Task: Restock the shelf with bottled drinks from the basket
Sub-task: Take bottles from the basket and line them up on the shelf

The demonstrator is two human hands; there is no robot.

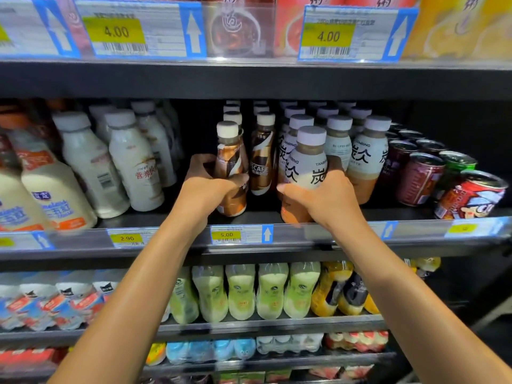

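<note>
Shop shelving fills the view, dark boards stacked one above another. On the middle shelf [180,220] both hands work side by side at the front edge.

The left hand [210,187] is curled round the lower half of a brown bottle [230,162] with a white cap, the thumb lying across its front and the fingers behind. The bottle stands near upright at the shelf's front, just above the 5.00 tag [226,234]. Whether its base rests on the board cannot be told. At its 3 o'clock, just behind, stands a second coffee bottle [261,162], first of a file running back toward 12.

The right hand [324,198] wraps the lower part of a pale bottle [309,162] with a pale cap, thumb at its left side, fingers curled round the far side. That bottle is upright at the front edge, touching or just beside the pale rows [368,153] at its 1 o'clock. Its base is hidden by the hand.

At 9 o'clock of the hands, well apart, stand milk bottles [133,164]. At 3 o'clock lie rows of cans [421,178]. At 6 o'clock, one shelf down, stand green bottles [241,292], with yellow bottles [332,289] to their right. At 12 o'clock hang two 4.00 tags [116,31].
</note>
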